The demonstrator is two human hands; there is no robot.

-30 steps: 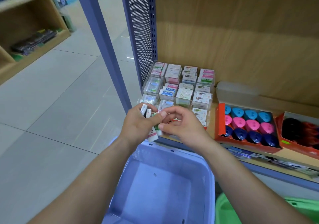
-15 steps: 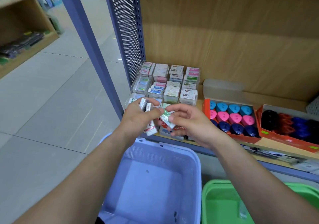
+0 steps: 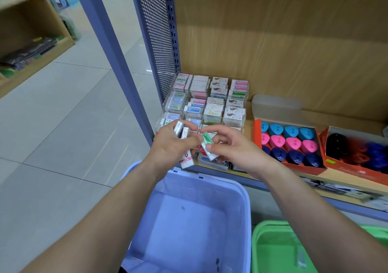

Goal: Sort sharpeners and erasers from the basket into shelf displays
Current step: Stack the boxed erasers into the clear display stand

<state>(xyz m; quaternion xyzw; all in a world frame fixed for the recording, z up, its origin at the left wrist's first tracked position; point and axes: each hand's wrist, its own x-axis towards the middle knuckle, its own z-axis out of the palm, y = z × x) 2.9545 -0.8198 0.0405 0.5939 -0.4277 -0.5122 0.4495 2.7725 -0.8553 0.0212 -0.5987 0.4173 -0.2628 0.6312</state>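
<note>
Left of the left hand (image 3: 170, 144), the floor (image 3: 63, 125) is big grey tiles, shiny with light. A blue post (image 3: 111, 52) and a blue panel (image 3: 157, 31) full of little holes stand just behind that hand. Above the right hand (image 3: 237, 153) rises a brown wooden wall (image 3: 273, 31). Far off left stands a wooden shelf (image 3: 27, 20), maybe holding books.
</note>
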